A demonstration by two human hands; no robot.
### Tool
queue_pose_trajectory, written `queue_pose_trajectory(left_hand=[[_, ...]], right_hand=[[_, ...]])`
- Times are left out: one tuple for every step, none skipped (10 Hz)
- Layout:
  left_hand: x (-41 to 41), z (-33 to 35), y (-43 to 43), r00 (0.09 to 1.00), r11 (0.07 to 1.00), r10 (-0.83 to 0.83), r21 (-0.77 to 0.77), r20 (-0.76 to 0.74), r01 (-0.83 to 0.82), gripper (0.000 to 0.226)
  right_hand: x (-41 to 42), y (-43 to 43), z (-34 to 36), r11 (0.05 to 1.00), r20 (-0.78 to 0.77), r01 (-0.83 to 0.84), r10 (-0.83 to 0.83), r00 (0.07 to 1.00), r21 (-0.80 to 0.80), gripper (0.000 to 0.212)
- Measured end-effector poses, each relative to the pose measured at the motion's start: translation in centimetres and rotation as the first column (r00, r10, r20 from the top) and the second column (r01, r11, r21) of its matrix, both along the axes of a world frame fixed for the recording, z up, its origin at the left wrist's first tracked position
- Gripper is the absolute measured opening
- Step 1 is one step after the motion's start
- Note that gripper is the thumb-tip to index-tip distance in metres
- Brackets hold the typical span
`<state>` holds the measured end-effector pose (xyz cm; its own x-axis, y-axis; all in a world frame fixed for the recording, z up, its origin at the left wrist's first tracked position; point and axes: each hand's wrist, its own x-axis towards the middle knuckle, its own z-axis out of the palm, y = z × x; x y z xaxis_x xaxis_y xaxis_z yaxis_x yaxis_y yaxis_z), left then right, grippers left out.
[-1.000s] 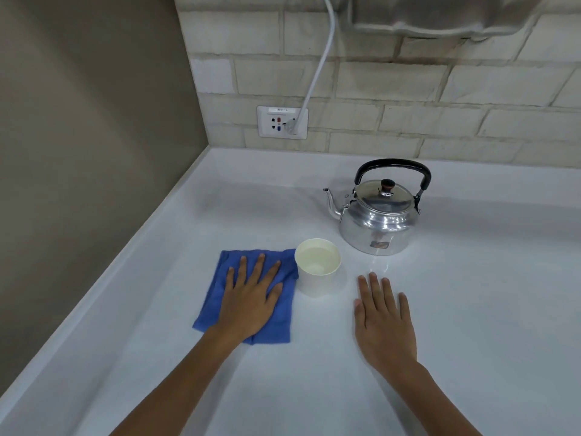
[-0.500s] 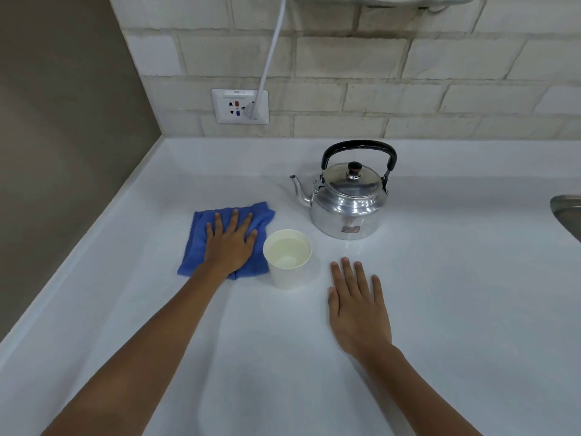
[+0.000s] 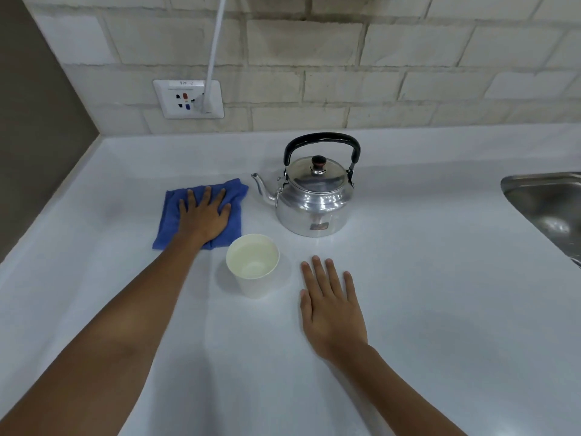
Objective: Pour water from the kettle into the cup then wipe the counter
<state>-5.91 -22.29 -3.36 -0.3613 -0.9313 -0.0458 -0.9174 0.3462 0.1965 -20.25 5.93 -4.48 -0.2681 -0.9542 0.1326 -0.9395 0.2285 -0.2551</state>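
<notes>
A silver kettle with a black handle stands upright on the white counter, its spout pointing left. In front of it, a white paper cup holds water. A blue cloth lies flat to the left of the kettle's spout. My left hand presses flat on the cloth with fingers spread. My right hand rests palm down on the bare counter to the right of the cup, holding nothing.
A steel sink is set into the counter at the right edge. A brick wall runs along the back with a socket plate and a white cable plugged in. A brown wall closes the left side.
My left hand has slid the blue cloth away from me, from beside the cup to a spot behind it near the kettle's spout. My right hand has stayed flat on the counter.
</notes>
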Motion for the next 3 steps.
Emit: queue_pose_trajectory(left_hand=[[-0.37, -0.11, -0.38, 1.0, 1.0, -0.017, 0.0, 0.004, 0.017, 0.053], [-0.17, 0.33, -0.02, 1.0, 0.999, -0.017, 0.027, -0.007, 0.017, 0.054], [-0.25, 0.53, 0.19, 0.999, 0.999, -0.024, 0.036, -0.039, 0.025, 0.056]], right_hand=[[-0.11, 0.0, -0.03, 1.0, -0.011, 0.007, -0.006, 1.0, 0.006, 0.052], [-0.04, -0.04, 0.05, 1.0, 0.002, 0.005, -0.005, 1.0, -0.001, 0.052], [-0.06, -0.05, -0.09, 1.0, -0.004, -0.004, 0.004, 1.0, 0.007, 0.052]])
